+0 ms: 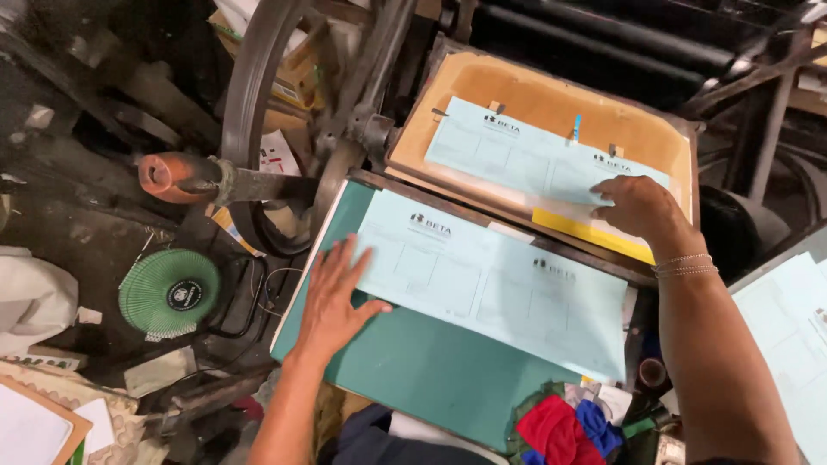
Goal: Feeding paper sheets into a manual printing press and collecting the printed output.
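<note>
The far blue sheet (534, 159) lies on the tan board (551, 99) of the press, its long axis running left to right and tilted down toward the right. The right hand (636, 207) rests flat on its near right corner, fingers spread, grip open and holding nothing. The left hand (332, 297) lies open, palm down, on the left edge of a second blue sheet (491, 284) on the green counter (422, 370), nearer the person. A yellow strip (586, 231) shows just beside the right hand.
</note>
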